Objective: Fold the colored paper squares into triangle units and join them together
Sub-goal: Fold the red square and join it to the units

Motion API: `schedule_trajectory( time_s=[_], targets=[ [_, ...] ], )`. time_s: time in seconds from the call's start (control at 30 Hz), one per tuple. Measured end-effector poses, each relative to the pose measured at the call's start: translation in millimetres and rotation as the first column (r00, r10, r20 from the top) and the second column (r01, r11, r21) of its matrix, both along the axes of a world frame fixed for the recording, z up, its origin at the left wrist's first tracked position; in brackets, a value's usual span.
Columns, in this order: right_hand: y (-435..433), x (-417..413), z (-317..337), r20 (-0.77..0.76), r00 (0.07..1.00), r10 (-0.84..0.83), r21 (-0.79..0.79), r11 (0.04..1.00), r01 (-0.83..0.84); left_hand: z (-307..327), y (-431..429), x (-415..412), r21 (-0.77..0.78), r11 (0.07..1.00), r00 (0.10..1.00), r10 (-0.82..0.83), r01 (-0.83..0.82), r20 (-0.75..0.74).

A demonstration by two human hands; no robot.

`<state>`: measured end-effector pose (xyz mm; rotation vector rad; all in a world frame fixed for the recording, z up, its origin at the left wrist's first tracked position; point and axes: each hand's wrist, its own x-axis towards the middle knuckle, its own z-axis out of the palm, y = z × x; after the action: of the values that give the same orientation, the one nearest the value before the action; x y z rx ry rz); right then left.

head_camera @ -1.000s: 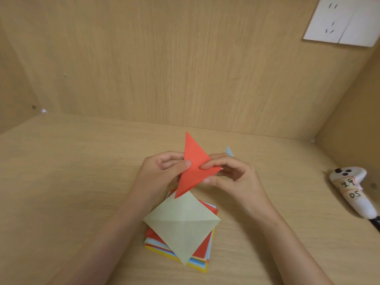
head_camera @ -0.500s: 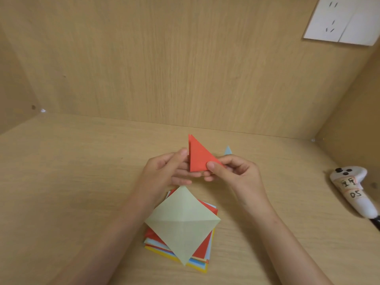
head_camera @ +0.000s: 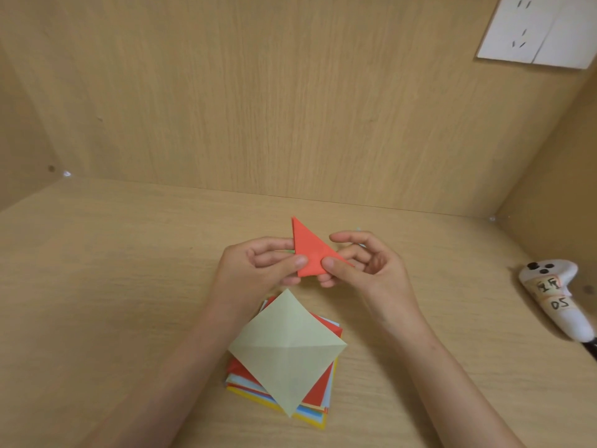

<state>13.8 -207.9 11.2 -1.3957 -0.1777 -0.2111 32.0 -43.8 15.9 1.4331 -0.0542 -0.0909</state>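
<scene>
A red paper, folded into a small triangle, is held above the wooden table between both hands. My left hand pinches its lower left part with thumb in front. My right hand pinches its lower right corner between thumb and fingers, with the index finger arched above. Below the hands lies a pale green creased square, turned like a diamond, on top of a stack of colored paper squares. A light blue paper tip behind my right hand is almost hidden.
A white controller with handwritten labels lies at the right edge of the wooden table. Wooden walls close in behind and on the right. A white wall socket sits at the upper right.
The red paper went from a larger kite-like shape to a smaller folded triangle. Both hands shifted their grip toward its lower edge, and my right index finger lifted off the paper.
</scene>
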Motion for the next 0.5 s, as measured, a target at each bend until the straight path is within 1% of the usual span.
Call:
schedule_trajectory(
  time_s=[0.23,0.3,0.43,0.5],
  targets=[
    [-0.6,2.3,-2.0,0.005,1.000,-0.016,-0.021,1.000,0.016,-2.0,-0.9,0.6,-0.028,0.999,1.000,-0.016,0.017,0.018],
    [-1.5,2.5,-2.9,0.011,1.000,-0.019,-0.023,1.000,0.019,-2.4,-0.2,1.0,-0.013,0.999,0.999,-0.032,0.032,0.016],
    [-3.6,2.7,-4.5,0.040,0.999,-0.032,-0.056,0.998,0.035,-2.2,-0.8,-1.4,0.055,0.990,0.991,-0.130,0.129,0.024],
    [-2.5,1.8,-4.6,0.048,0.998,-0.036,-0.061,0.997,0.039,-2.2,-1.0,-2.2,0.065,0.991,0.993,-0.117,0.115,0.030]
  ],
)
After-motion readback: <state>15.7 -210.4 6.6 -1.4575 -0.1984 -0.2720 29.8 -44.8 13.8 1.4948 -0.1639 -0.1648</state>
